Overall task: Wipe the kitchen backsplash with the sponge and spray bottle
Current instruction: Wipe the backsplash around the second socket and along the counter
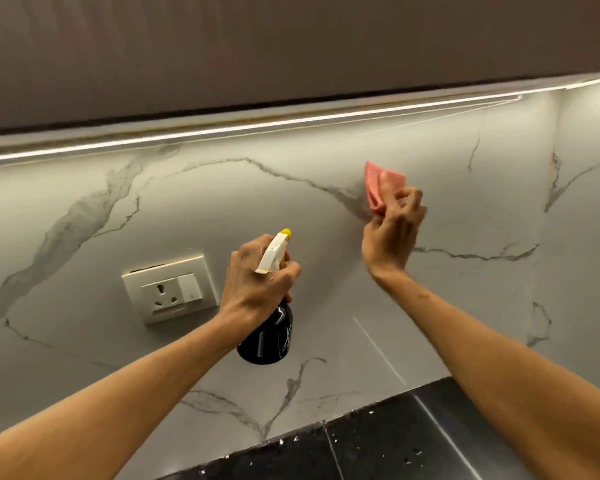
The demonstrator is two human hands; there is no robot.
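Left hand (pixel 257 282) gripped the bottle (pixel 267 337), nozzle toward the backsplash (pixel 291 209); right hand (pixel 392 233) pinched the pink sponge (pixel 381 188) against the marble, high up. Risk: spray could drift into the socket (pixel 170 292) just left of the bottle; the sponge, folded and loosely held, could slip.

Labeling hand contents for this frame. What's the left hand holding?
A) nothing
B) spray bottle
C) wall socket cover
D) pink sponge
B: the left hand grips the neck of the black spray bottle below its white trigger head, while the right hand holds the pink sponge against the marble backsplash.
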